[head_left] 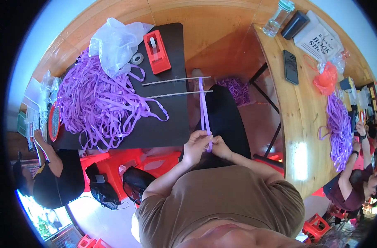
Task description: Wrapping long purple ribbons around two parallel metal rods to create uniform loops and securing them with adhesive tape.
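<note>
A purple ribbon [203, 111] runs from my hands out to two thin metal rods [178, 79] that jut past the right edge of the dark table. Its far end passes at the rods near their tips. My left hand [196, 145] pinches the near part of the ribbon in front of my body. Right beside it, my right hand [221, 149] is closed at the ribbon's lower end, its fingertips partly hidden. On the dark table lies a large tangled heap of purple ribbons [99, 99], left of the rods.
A red tape dispenser [163, 62], a tape roll [137, 58] and a white plastic bag [116, 43] lie on the dark table [172, 120]. A box of purple pieces [234, 91] sits below. On the wooden table [298, 113] are a phone [290, 67] and more ribbons [339, 128]. Other people sit at both sides.
</note>
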A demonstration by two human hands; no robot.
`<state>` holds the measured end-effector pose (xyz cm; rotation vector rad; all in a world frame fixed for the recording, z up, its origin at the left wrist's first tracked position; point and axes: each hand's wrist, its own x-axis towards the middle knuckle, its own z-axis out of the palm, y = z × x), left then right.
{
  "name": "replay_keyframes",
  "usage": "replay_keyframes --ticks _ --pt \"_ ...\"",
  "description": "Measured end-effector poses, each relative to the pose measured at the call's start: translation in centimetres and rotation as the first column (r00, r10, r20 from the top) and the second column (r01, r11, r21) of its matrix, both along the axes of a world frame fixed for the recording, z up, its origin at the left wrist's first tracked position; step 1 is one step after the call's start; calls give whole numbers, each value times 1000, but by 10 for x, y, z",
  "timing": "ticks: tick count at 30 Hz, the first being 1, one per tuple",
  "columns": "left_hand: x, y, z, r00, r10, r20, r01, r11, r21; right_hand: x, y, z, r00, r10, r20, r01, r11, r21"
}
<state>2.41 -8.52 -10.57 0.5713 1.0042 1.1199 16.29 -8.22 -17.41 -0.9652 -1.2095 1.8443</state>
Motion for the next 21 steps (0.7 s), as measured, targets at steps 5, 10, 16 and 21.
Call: replay_keyframes --ticks 5,10,16,21 --pt "-5 -7 -1 1000 -21 3 21 999 32 2 -8 12 996 75 51 -66 984 -163" --pt "-13 -7 -20 986 -31 -165 42 997 64 4 -16 6 979 151 135 -108 954 -280" --pt "-21 -2 -37 976 2 -219 25 993 119 3 -17 8 973 183 139 -124 928 -352" --pt "-27 -12 -22 985 -171 -27 173 982 72 0 -11 16 976 128 179 -36 896 -443"
